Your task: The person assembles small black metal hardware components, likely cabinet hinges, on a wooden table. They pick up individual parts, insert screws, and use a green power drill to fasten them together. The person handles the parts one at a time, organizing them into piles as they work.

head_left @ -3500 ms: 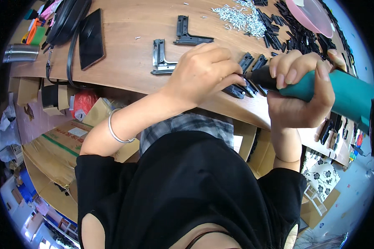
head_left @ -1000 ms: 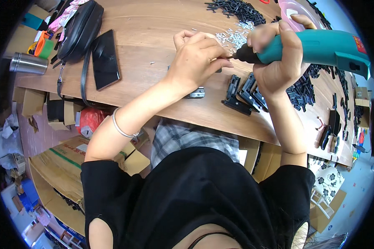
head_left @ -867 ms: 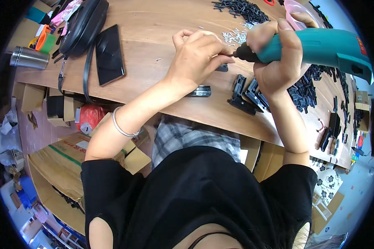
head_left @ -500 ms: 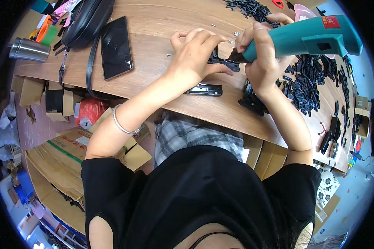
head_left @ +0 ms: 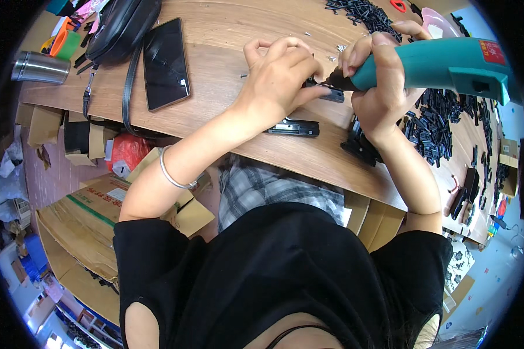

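Observation:
My right hand (head_left: 381, 81) is wrapped round a teal electric screwdriver (head_left: 428, 65), which lies nearly level and points left. Its dark tip end meets a small black plastic part (head_left: 332, 94) on the wooden table. Bent over that same part, my left hand (head_left: 279, 78) pins it between thumb and fingers; much of the part is hidden beneath them. Nearer to me lies a black piece with a metal strip (head_left: 296, 128). A bulkier black piece (head_left: 361, 143) rests below my right wrist. Loose small screws (head_left: 340, 48) are scattered beyond my hands.
Piles of small black parts (head_left: 429, 131) cover the table's right side, with another heap (head_left: 367, 16) at the back. On the left are a phone (head_left: 166, 64), a black bag (head_left: 119, 35) and a steel cup (head_left: 41, 68). Cardboard boxes (head_left: 93, 215) stand below the table edge.
The screwdriver and my right hand have shifted slightly right and nearer to me. My left fingers have curled further over the black part. The whole view has moved a little.

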`<state>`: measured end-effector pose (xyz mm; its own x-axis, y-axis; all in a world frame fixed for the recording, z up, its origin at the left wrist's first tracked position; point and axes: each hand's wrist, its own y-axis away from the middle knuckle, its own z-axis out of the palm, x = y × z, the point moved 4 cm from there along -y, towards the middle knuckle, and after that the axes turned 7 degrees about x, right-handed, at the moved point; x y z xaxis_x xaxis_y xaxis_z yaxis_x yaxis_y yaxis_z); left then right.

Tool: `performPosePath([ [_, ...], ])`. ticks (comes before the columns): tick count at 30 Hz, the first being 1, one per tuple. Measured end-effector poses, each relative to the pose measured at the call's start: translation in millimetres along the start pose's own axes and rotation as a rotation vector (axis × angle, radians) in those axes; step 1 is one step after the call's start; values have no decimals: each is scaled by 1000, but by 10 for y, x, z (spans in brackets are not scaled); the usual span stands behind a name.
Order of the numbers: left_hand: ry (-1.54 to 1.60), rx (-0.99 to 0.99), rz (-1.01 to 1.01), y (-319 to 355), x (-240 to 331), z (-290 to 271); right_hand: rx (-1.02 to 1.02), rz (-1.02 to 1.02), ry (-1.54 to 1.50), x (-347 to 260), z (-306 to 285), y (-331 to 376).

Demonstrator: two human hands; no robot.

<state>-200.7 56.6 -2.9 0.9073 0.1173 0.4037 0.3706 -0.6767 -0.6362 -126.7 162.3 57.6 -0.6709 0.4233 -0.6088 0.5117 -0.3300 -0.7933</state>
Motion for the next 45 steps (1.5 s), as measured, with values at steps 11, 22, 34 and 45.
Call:
performPosePath([
  [11,24,-64,-92,53,-158,194,-143,-141,218,88,-16,95],
  [22,63,-122,-125,54,-182,218,-57,505,-365,205,-177,33],
  [34,125,8,-147,2,-18,91,110,-5,236,447,-435,34],
  [45,131,84,-59,-59,122,-109,182,279,-286,-74,-317,-144],
])
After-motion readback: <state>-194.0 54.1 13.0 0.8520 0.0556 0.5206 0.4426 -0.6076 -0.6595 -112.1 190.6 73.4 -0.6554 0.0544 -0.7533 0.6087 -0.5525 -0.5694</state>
